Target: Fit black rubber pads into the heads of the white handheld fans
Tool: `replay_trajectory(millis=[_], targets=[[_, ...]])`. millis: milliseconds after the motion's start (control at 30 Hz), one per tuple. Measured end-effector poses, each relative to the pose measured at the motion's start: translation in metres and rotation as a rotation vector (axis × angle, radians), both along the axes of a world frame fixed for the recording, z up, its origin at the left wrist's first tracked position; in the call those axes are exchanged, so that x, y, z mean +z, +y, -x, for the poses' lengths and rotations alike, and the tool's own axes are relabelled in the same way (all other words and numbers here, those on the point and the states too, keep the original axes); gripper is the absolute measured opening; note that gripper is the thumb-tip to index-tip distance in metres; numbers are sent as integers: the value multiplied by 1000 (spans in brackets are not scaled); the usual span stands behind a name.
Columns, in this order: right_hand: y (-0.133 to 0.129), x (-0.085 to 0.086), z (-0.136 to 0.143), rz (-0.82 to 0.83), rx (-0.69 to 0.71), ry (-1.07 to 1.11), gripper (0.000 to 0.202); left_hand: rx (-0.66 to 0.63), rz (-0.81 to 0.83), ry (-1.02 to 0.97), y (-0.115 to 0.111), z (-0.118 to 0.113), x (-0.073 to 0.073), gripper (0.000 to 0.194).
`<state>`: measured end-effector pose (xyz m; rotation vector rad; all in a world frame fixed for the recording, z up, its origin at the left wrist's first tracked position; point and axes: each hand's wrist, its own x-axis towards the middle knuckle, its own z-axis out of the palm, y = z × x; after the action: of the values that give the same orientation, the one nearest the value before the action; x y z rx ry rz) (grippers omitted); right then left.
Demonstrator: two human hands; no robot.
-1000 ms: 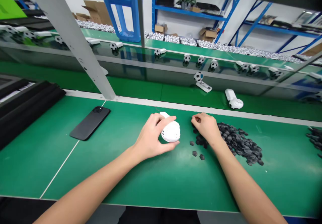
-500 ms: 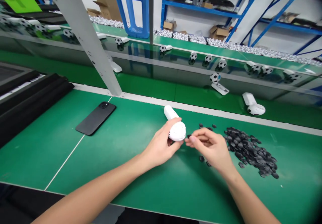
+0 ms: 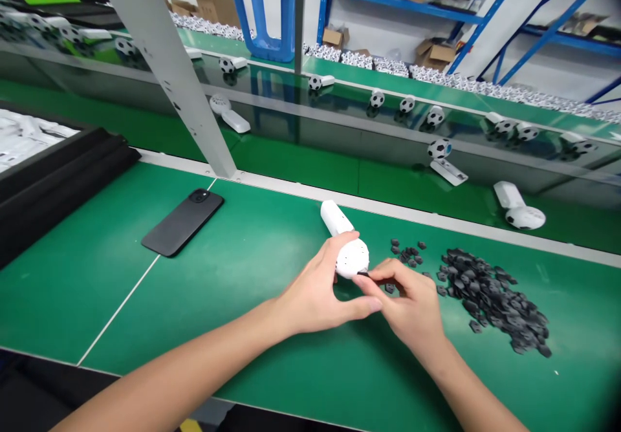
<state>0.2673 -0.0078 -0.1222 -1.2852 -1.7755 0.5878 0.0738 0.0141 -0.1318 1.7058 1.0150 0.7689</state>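
Note:
A white plastic part with a round ball-like head and a long handle (image 3: pixel 336 217) is in my left hand (image 3: pixel 317 290). My left fingers wrap the far side of the round head, while the thumb sticks out to the right, off the part. With a pinch grip, my right hand (image 3: pixel 412 302) holds a small black plastic piece (image 3: pixel 362 274) against the lower right edge of the head. Just right of my right hand lies a pile of small black pieces (image 3: pixel 495 299), with several loose ones (image 3: pixel 407 255) beyond the fingers.
A black phone (image 3: pixel 184 222) lies on the green table at left. Black trays (image 3: pixel 63 193) with white parts stand farther left. Behind the table's pale edge, a green conveyor (image 3: pixel 301 154) carries white parts (image 3: pixel 521 205) and football-patterned ones (image 3: pixel 439 149). A grey post (image 3: pixel 169 76) rises at the back.
My right hand has brought the black piece from beside the round head onto its lower edge. My left thumb has moved off the head. Parts on the conveyor have shifted right in view.

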Motion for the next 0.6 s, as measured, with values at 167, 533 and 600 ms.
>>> replay_trajectory(millis=[167,533,600], targets=[[3,-2,-4,49,20,-68,28,23,-63,28,0,-2,-4,89],[23,-3,-33,51,252,-176,25,21,-74,-31,13,4,3,57],[33,-2,-55,46,59,-260,29,52,-56,-81,18,9,6,51]])
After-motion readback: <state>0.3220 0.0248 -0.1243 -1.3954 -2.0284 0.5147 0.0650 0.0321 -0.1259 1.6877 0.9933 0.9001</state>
